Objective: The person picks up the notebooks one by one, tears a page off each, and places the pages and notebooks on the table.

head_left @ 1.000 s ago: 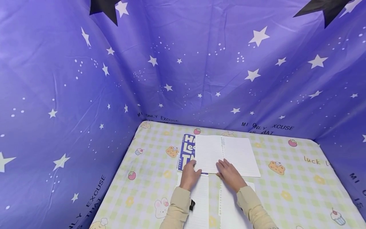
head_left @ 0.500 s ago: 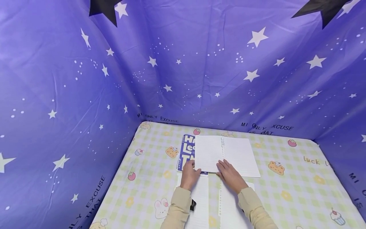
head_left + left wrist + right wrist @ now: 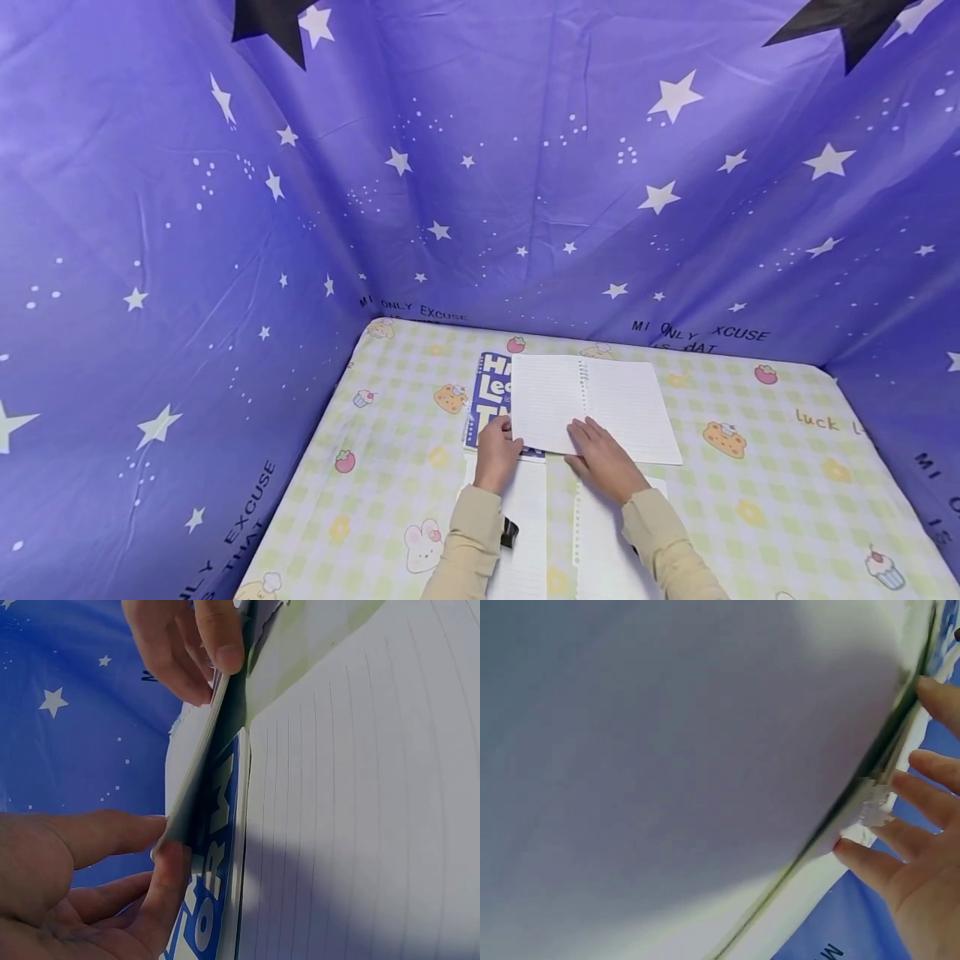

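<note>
An open ring-bound notebook (image 3: 630, 408) with lined pages lies at the middle of the table. Under its left half is a blue notebook (image 3: 487, 400) with large white lettering on its cover. My left hand (image 3: 498, 454) pinches the near left corner of the open notebook between thumb and fingers; the left wrist view shows that edge raised off the blue cover. My right hand (image 3: 603, 458) is at the near edge by the binding, fingers spread on the page (image 3: 690, 750) and thumb on the other side of the edge.
Two lined white sheets lie nearer, a left sheet (image 3: 525, 508) and a right sheet (image 3: 603, 533) with a punched edge. The checked tablecloth (image 3: 765, 467) covers the table. A purple star-printed curtain (image 3: 480, 200) encloses the far and left sides.
My left thumb has shifted slightly left and the notebook's near left corner has risen a little, baring more of the blue cover. My right hand has stayed almost still.
</note>
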Available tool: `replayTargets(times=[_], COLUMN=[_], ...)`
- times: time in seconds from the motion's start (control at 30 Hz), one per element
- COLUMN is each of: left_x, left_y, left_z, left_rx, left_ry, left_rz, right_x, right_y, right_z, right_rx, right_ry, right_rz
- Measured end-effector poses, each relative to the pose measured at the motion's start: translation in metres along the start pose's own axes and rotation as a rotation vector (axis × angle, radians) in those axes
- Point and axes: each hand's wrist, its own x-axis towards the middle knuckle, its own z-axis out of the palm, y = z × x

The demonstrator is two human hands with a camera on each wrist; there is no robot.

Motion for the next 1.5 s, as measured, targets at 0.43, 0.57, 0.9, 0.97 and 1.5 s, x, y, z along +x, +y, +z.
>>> replayTargets(times=[0.43,0.57,0.9,0.97,1.5], left_x=[0.002,0.003,0.003,0.004,0.005], left_y=[0.001,0.002,0.008,0.010,0.017], left_z=[-0.002,-0.002,-0.004,-0.004,-0.003], left_rx=[-0.057,-0.062,-0.104,-0.116,-0.131], left_ry=[-0.028,-0.036,-0.057,-0.057,-0.049], left_rz=[-0.007,-0.013,-0.013,-0.010,0.035], right_x=[0.010,0.011,0.015,0.016,0.017], right_y=[-0.013,-0.017,-0.024,-0.025,-0.031], right_z=[0.002,0.005,0.008,0.008,0.009], right_rx=[-0.017,0.002,0.006,0.006,0.039], right_ry=[0.019,0.050,0.068,0.066,0.102], right_rz=[0.033,0.027,0.043,0.050,0.072])
